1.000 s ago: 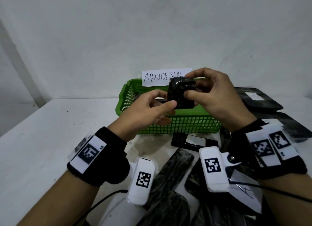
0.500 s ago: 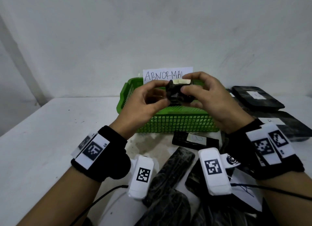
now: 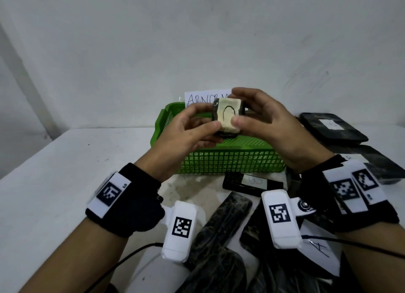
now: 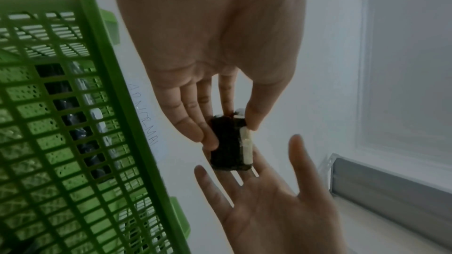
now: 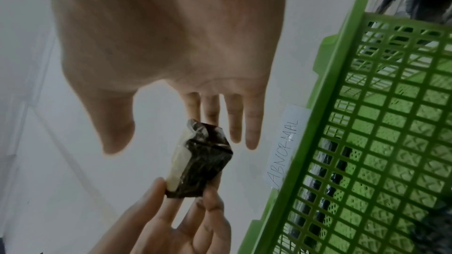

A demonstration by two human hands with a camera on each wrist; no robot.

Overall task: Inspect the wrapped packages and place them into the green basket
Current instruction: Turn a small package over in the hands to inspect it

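Both hands hold one small black wrapped package (image 3: 228, 119) up in the air, just above the green basket (image 3: 228, 161), with its pale label turned up toward the face. The left hand (image 3: 186, 132) pinches the package from the left, thumb in front and fingers behind, and the right hand (image 3: 267, 122) pinches it from the right side the same way. More black wrapped packages (image 3: 225, 222) lie on the white table (image 3: 54, 178) near the basket, and a paper sign (image 3: 203, 97) stands at the basket's back rim.
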